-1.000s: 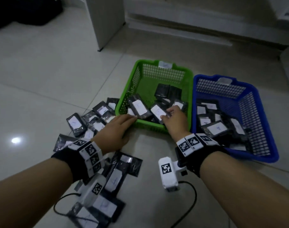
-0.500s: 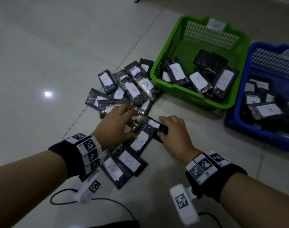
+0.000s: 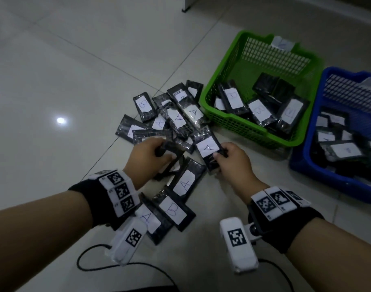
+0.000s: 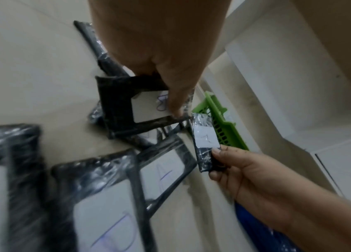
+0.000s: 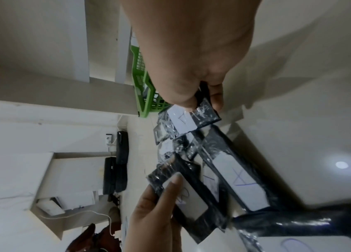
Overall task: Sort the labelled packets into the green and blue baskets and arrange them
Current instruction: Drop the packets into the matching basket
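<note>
Reaching forward over the floor pile, the right hand (image 3: 233, 163) pinches an A packet (image 3: 209, 147) between thumb and fingers, lifted just above the loose packets (image 3: 176, 121). Beside it, the left hand (image 3: 147, 157) curls around a B packet (image 4: 127, 109) (label seen from the wrist). Green basket (image 3: 239, 125) and blue basket (image 3: 302, 165) sit ahead right.

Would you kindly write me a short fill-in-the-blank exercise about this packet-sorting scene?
1. The right hand pinches a packet labelled ___.
2. The packets in the green basket show the letter ___.
3. The left hand's packet is labelled ___.
4. The blue basket sits to the ___ of the green one.

Missing: A; B; B; right
</note>
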Demonstrator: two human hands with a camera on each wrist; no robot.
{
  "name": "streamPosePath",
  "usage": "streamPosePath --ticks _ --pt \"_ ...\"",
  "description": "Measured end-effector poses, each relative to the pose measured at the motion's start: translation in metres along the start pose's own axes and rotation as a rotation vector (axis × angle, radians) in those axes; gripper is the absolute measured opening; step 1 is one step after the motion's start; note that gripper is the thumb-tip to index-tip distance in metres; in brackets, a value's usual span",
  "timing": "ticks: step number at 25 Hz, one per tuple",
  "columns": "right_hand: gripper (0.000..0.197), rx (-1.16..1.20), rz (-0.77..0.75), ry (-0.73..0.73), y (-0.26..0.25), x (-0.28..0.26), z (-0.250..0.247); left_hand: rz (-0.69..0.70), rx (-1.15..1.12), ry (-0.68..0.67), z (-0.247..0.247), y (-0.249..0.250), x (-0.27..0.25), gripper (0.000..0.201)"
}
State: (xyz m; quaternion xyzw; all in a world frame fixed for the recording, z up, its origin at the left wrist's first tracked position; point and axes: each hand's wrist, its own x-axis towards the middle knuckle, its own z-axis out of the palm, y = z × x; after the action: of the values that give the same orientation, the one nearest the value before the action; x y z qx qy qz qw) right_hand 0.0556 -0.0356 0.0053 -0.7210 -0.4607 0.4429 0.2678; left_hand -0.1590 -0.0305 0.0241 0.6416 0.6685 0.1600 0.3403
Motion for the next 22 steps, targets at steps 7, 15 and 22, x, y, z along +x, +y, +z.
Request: streamPosePath --ticks 7,15,22 --pt "0.011 0.464 -0.007 0.063 -0.033 0.009 -0.028 -0.242 -0.798 -0.237 -0.013 0.049 0.040 0.034" --pt "0.011 0.617 0.023 0.170 -0.029 0.015 -0.067 -0.069 -0.819 -0.375 0.005 0.100 0.052 0.051" --pt "0.030 0.553 0.010 0.434 -0.011 0.024 -0.118 0.194 -0.476 -0.048 0.038 0.145 0.086 0.036"
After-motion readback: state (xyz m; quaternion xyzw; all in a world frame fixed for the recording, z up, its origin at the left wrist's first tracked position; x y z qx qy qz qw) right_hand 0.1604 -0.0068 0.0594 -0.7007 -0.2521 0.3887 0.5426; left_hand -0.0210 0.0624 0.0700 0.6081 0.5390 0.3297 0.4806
